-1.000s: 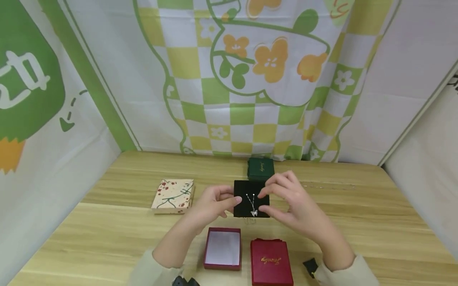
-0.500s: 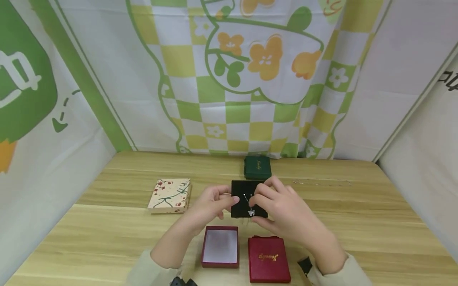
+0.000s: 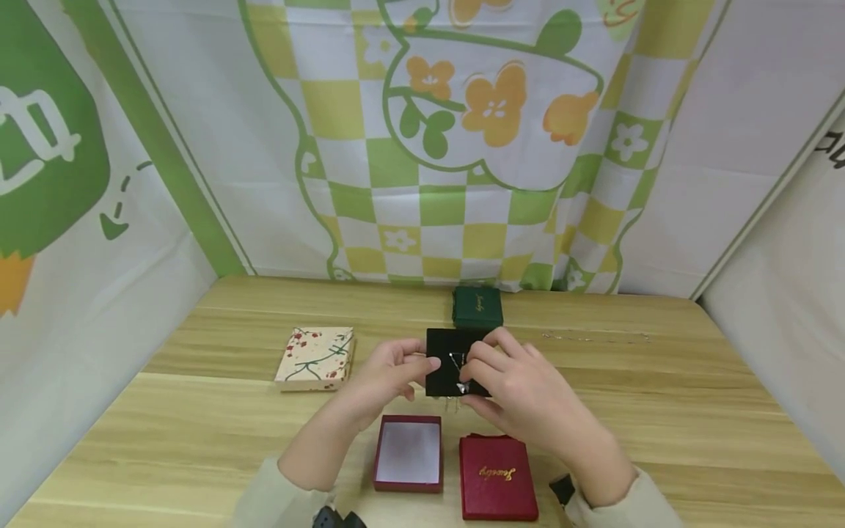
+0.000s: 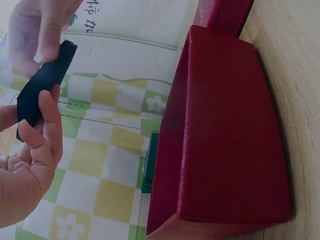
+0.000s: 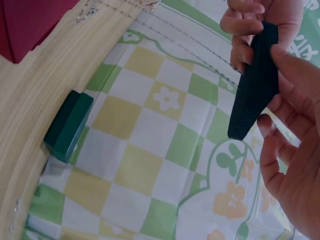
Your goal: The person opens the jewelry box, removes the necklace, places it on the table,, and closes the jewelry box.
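In the head view my left hand (image 3: 396, 370) pinches the left side of a black jewelry pad (image 3: 437, 378), thumb on its face and fingers behind. My right hand (image 3: 521, 378) grips the pad's right part, its curled fingertips over the face and its thumb at the lower edge. A thin silver necklace (image 3: 455, 359) with a small pendant (image 3: 462, 388) is fixed on that face, partly covered by my right fingers. Loose chain (image 5: 175, 47) hangs from the back of the pad in the right wrist view. The pad is held above the table, apart from any box.
A red box base (image 3: 408, 485) with a white inside stands nearest me, beside a red lid (image 3: 498, 488) lettered in gold. A floral box (image 3: 315, 359) lies left, and a small green box (image 3: 477, 306) stands behind. Another chain (image 3: 594, 338) lies on the wooden table (image 3: 693, 411) at right.
My right hand has moved left onto the pad, its fingers now covering part of the necklace. The left hand keeps its grip. The boxes have stayed put.
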The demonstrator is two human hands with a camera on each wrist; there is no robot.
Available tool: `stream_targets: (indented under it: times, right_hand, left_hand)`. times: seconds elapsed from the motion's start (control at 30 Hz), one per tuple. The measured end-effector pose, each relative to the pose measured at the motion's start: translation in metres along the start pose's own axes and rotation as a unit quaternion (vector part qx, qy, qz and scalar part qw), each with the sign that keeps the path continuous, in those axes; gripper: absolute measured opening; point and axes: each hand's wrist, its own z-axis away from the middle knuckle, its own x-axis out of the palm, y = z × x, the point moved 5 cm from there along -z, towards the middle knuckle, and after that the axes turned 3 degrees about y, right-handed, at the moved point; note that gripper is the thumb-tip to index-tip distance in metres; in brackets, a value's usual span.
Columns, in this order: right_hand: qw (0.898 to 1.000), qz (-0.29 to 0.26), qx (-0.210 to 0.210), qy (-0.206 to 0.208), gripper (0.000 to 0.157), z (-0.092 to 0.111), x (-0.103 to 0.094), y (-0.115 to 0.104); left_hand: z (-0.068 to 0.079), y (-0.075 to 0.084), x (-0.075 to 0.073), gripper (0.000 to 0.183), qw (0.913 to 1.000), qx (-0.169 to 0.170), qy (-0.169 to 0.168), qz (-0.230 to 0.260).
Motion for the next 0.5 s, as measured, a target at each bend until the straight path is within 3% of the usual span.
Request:
stream_targets:
  times: [0.17, 0.3, 0.43, 0.5]
  right_hand:
    - [0.999, -0.047, 0.009, 0.002, 0.024, 0.0003, -0.0006, 0.0028]
    - [0.999, -0.049, -0.010, 0.017, 0.021, -0.0009, -0.0006, 0.0017]
    - [0.998, -0.042, -0.027, 0.040, 0.017, -0.0024, -0.0008, 0.0005]
    - [0.998, -0.040, -0.029, 0.047, 0.017, -0.0023, -0.0008, 0.0004]
  left_hand:
    - [0.0003, 0.0011, 0.0018, 0.046, 0.9999, 0.003, -0.011, 0.011]
    - [-0.0019, 0.0012, 0.0041, 0.015, 0.9997, 0.010, -0.017, 0.016]
    - [-0.0021, 0.0000, 0.0032, 0.015, 0.9996, 0.001, -0.015, 0.024]
    - [-0.0012, 0.0001, 0.0029, 0.027, 0.9996, -0.001, -0.016, 0.024]
